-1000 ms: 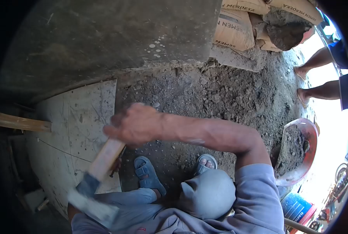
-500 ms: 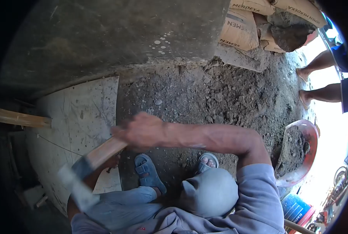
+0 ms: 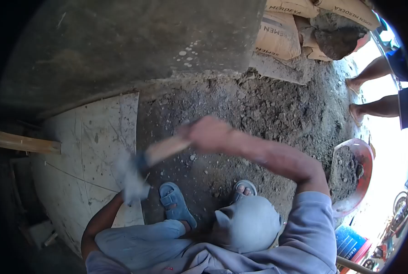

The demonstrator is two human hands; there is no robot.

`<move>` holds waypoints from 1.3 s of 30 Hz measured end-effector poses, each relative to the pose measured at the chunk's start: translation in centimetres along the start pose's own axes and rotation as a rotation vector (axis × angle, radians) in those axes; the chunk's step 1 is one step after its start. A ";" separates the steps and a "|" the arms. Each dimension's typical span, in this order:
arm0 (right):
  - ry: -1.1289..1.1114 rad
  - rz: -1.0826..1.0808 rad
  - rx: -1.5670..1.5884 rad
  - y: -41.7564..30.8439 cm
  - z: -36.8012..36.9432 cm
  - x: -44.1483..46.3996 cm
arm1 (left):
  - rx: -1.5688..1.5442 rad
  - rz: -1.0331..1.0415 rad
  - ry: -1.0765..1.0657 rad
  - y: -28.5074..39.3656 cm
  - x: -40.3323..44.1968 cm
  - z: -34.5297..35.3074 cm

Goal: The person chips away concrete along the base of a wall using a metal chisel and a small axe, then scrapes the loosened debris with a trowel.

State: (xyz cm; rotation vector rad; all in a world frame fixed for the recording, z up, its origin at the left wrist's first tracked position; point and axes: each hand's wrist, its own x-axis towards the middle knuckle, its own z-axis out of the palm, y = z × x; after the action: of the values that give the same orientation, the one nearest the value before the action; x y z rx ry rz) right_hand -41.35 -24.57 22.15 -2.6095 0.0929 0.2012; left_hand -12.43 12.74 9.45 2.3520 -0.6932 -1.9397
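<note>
My right hand (image 3: pixel 208 133) is closed around the wooden handle of a hammer (image 3: pixel 168 150). The hammer's head is smeared by motion and hangs over the right edge of a pale flat board (image 3: pixel 107 130). From the lower left, my left forearm (image 3: pixel 102 219) reaches toward that same edge. Its hand is hidden behind the blurred hammer head, so neither the fingers nor anything in them can be made out.
Broken soil and rubble (image 3: pixel 277 114) cover the ground ahead, beside a dark wall (image 3: pixel 135 41). Cement bags (image 3: pixel 279 36) are stacked at upper right. A tub of soil (image 3: pixel 366 171) and a blue bucket (image 3: pixel 349 242) stand at right. Another person's legs (image 3: pixel 375 107) show there.
My right hand has swung the hammer up and to the right in the view. The left hand, partly visible before with a small dark thing near its fingers, is now covered by the hammer head.
</note>
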 end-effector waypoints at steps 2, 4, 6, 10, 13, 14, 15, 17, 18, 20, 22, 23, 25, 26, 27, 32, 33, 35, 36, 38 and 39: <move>0.249 -0.307 0.056 -4.8 -0.3 2.6 | -0.024 0.021 -0.015 -0.6 1.1 -0.7; 0.360 -0.428 0.018 -4.9 -0.4 2.9 | -0.041 0.129 0.013 0.7 1.3 -1.4; 0.234 -0.353 0.077 0.8 1.2 2.1 | 0.205 0.354 0.230 4.0 0.4 -1.4; -0.137 0.769 0.110 18.9 8.9 -5.6 | 0.071 0.059 0.199 5.6 -2.8 -0.2; -0.170 0.861 0.317 5.3 0.8 -3.8 | -0.025 0.042 0.094 1.7 -2.9 2.1; -0.123 0.581 0.246 3.6 -0.2 -3.1 | 0.073 0.000 0.047 2.4 -1.8 1.6; -0.057 0.308 0.155 1.8 -1.1 -2.3 | 0.163 -0.065 -0.011 2.5 -1.1 1.8; 0.222 -0.132 0.098 -2.4 -1.7 0.3 | 0.018 -0.050 -0.080 -0.2 -0.6 1.5; 0.330 -0.246 0.036 -4.7 -3.1 1.2 | 0.080 -0.053 -0.021 0.8 0.0 0.9; 0.423 -0.361 -0.025 -5.0 -2.9 1.5 | 0.140 -0.092 0.023 2.6 0.1 0.9; 0.222 -0.265 0.046 0.5 0.6 2.0 | 0.160 -0.001 0.057 4.7 0.0 0.2; 0.358 -0.159 0.019 8.7 5.4 0.6 | 0.185 0.086 0.092 5.5 -0.8 0.0; -0.143 0.892 0.332 14.7 4.7 -4.4 | 0.117 0.049 0.136 6.9 -2.7 0.3; -0.130 0.892 0.333 13.8 4.9 -3.9 | 0.085 0.038 0.154 6.4 -3.3 0.1; 0.020 0.785 0.219 12.9 4.4 -2.9 | 0.038 0.047 0.176 6.6 -2.6 0.3; 0.342 -0.003 0.054 -0.4 -1.6 2.7 | -0.003 0.056 0.087 0.8 -0.1 0.2; 0.359 -0.144 0.063 -3.4 -3.5 3.4 | 0.052 0.006 0.082 1.6 -0.7 0.4; 0.369 -0.277 0.062 -4.4 -4.0 3.7 | 0.013 -0.070 0.082 2.9 -1.1 0.7; 0.427 -0.381 0.017 -3.2 -2.9 3.9 | 0.062 -0.081 0.066 3.1 -0.7 0.7; 0.365 -0.309 0.002 3.1 1.3 2.9 | 0.067 -0.053 0.056 4.0 -0.8 0.5; 0.062 0.063 0.108 10.1 5.0 0.3 | 0.031 -0.017 0.058 4.7 -1.6 0.6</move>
State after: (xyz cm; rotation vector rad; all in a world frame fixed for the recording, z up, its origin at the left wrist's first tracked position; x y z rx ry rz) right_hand -42.77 -30.73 12.85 -2.5068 0.2026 0.1342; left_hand -14.77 9.21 12.16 2.4292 -0.7061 -1.8728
